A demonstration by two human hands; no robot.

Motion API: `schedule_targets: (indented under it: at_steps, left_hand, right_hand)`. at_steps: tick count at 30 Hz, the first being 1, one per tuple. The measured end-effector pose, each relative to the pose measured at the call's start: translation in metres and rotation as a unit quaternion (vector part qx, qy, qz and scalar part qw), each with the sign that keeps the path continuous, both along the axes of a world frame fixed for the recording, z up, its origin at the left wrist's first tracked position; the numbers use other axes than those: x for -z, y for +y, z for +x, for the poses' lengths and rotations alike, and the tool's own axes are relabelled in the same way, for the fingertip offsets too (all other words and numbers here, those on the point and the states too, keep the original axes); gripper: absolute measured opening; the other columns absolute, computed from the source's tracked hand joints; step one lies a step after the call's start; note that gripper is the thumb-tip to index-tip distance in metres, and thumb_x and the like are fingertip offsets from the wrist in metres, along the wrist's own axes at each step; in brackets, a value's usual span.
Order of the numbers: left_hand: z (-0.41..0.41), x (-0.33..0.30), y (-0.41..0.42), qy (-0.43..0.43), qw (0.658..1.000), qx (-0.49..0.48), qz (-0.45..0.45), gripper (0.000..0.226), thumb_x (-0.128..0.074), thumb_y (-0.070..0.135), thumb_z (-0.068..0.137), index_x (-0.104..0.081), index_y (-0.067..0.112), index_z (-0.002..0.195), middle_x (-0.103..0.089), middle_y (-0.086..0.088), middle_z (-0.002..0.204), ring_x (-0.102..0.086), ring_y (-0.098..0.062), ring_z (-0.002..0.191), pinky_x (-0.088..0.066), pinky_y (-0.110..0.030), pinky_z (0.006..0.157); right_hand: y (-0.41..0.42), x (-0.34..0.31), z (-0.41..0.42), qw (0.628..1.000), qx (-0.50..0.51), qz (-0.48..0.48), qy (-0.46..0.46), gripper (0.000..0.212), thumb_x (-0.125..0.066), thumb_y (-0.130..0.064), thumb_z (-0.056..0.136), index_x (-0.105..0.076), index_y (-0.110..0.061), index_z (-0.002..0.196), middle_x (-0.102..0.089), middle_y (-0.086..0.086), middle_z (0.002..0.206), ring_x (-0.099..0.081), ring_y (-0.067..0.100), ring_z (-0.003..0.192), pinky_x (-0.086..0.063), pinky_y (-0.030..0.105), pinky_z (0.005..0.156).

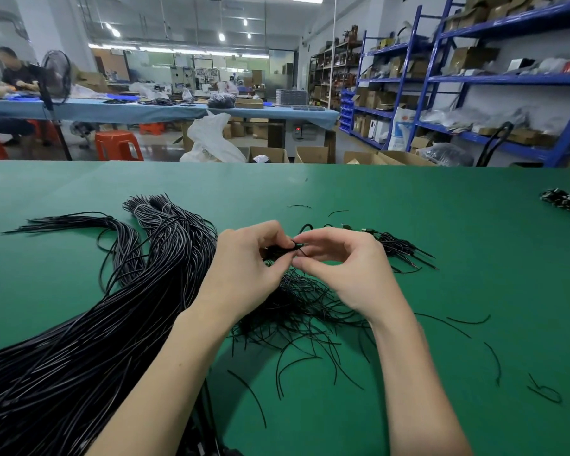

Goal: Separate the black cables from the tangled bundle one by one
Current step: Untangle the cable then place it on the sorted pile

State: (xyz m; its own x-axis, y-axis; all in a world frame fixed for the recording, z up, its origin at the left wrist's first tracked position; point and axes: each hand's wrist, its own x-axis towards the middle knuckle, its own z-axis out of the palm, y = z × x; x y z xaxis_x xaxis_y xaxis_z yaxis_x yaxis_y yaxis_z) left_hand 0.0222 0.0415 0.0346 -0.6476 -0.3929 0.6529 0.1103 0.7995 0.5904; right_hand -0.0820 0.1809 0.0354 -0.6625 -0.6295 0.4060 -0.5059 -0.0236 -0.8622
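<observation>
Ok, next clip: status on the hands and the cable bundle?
Left hand and right hand both pinching a small black clump at the fingertips. Tangled bundle beneath them on the green table. Big cable sheaf at left, nothing blocking.

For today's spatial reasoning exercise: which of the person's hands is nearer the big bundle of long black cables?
Left. The left hand lies right beside the long cable bundle; the right hand is farther off, across the small tangle.
</observation>
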Motion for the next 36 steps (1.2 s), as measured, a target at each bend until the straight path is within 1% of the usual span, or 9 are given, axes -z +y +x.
schedule_targets:
  at_steps: [8, 12, 15, 19, 23, 25, 29, 33, 36]
  left_hand:
    - [-0.001, 0.002, 0.003, 0.02, 0.999, 0.008, -0.044, 0.018, -0.077, 0.002, 0.078, -0.066, 0.017, 0.08, -0.072, 0.02, 0.086, -0.069, 0.008, 0.089, -0.053, -0.013, 0.085]
    - [-0.002, 0.003, 0.007, 0.043, 0.998, 0.005, -0.042, 0.022, -0.077, 0.006, 0.081, -0.062, 0.019, 0.09, -0.073, 0.02, 0.085, -0.068, 0.01, 0.086, -0.046, -0.003, 0.076]
    - [-0.004, 0.006, 0.009, 0.043, 0.998, -0.016, -0.032, 0.03, -0.077, 0.011, 0.083, -0.053, 0.025, 0.095, -0.071, 0.022, 0.086, -0.07, 0.003, 0.076, -0.049, -0.011, 0.071]
    - [-0.007, 0.014, 0.013, 0.015, 0.999, -0.019, -0.024, 0.027, -0.076, 0.01, 0.084, -0.056, 0.025, 0.094, -0.078, 0.008, 0.094, -0.062, 0.02, 0.082, -0.04, 0.0, 0.075]
    - [-0.007, 0.011, 0.009, -0.07, 0.994, 0.019, 0.087, 0.02, -0.074, 0.019, 0.087, -0.065, 0.029, 0.101, -0.078, 0.012, 0.095, -0.071, 0.002, 0.087, -0.056, -0.024, 0.087]
    - [-0.004, 0.003, 0.003, -0.085, 0.963, 0.088, 0.241, 0.016, -0.073, 0.02, 0.091, -0.071, 0.024, 0.106, -0.079, 0.006, 0.094, -0.074, -0.009, 0.092, -0.056, -0.028, 0.091]
    - [0.002, -0.004, -0.01, -0.077, 0.849, 0.159, 0.499, 0.032, -0.081, 0.018, 0.075, -0.075, 0.013, 0.105, -0.077, -0.007, 0.104, -0.071, -0.017, 0.1, -0.049, -0.028, 0.098]
    - [0.004, -0.004, -0.015, -0.096, 0.77, 0.196, 0.6, 0.036, -0.077, 0.012, 0.07, -0.074, 0.005, 0.105, -0.076, -0.011, 0.097, -0.072, -0.016, 0.083, -0.06, -0.024, 0.078]
    - [0.007, -0.004, -0.017, -0.118, 0.743, 0.219, 0.622, 0.034, -0.075, 0.01, 0.073, -0.073, -0.001, 0.106, -0.074, -0.016, 0.09, -0.072, -0.019, 0.074, -0.06, -0.023, 0.065]
  right_hand:
    - [-0.005, 0.003, 0.001, 0.996, 0.009, -0.074, -0.046, 0.015, -0.086, -0.013, 0.079, -0.083, -0.028, 0.082, -0.08, -0.002, 0.081, -0.078, 0.02, 0.079, -0.063, 0.047, 0.083]
    - [-0.008, 0.006, 0.001, 0.991, 0.025, -0.104, -0.075, 0.012, -0.086, -0.014, 0.079, -0.081, -0.025, 0.078, -0.078, 0.004, 0.076, -0.076, 0.023, 0.073, -0.064, 0.045, 0.079]
    - [-0.012, 0.01, 0.001, 0.988, 0.042, -0.105, -0.106, 0.012, -0.086, -0.015, 0.081, -0.081, -0.024, 0.076, -0.078, 0.004, 0.075, -0.076, 0.019, 0.073, -0.064, 0.043, 0.079]
    - [-0.016, 0.015, -0.002, 0.992, 0.071, -0.029, -0.101, 0.013, -0.082, -0.017, 0.086, -0.078, -0.02, 0.073, -0.076, 0.0, 0.069, -0.076, 0.016, 0.065, -0.06, 0.031, 0.069]
    - [-0.014, 0.021, -0.003, 0.995, 0.095, -0.009, -0.03, 0.016, -0.077, -0.014, 0.089, -0.074, -0.021, 0.075, -0.073, -0.006, 0.066, -0.074, 0.011, 0.065, -0.059, 0.026, 0.067]
    - [-0.012, 0.021, -0.002, 0.995, 0.09, -0.038, 0.022, 0.015, -0.077, -0.015, 0.089, -0.073, -0.024, 0.077, -0.073, -0.009, 0.073, -0.073, 0.009, 0.069, -0.058, 0.02, 0.068]
    - [-0.014, 0.017, 0.003, 0.99, 0.053, -0.065, 0.116, 0.017, -0.077, -0.014, 0.089, -0.073, -0.029, 0.082, -0.073, -0.017, 0.083, -0.072, 0.006, 0.081, -0.056, 0.016, 0.075]
    - [-0.013, 0.013, 0.003, 0.986, 0.035, -0.062, 0.152, 0.015, -0.077, -0.014, 0.088, -0.073, -0.027, 0.083, -0.073, -0.019, 0.084, -0.072, 0.008, 0.086, -0.059, 0.024, 0.079]
    - [-0.011, 0.011, 0.006, 0.986, 0.041, -0.056, 0.152, 0.013, -0.08, -0.017, 0.087, -0.076, -0.029, 0.082, -0.073, -0.019, 0.082, -0.071, 0.007, 0.086, -0.056, 0.021, 0.068]
